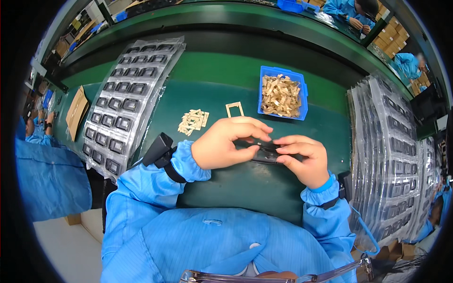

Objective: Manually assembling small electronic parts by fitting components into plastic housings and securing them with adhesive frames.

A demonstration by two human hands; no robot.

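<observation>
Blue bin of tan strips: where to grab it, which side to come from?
I'd take the blue bin by its left and right walls, one hand outside each, coming from the wearer's side. It stands upright and open-topped, green bench shows along both walls, and tan strips are piled inside, so reaching in from above would likely disturb them.

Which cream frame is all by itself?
The cream frame just beyond the left hand, between the pile and the blue bin. It touches no other; the pile's frames overlap.
</observation>
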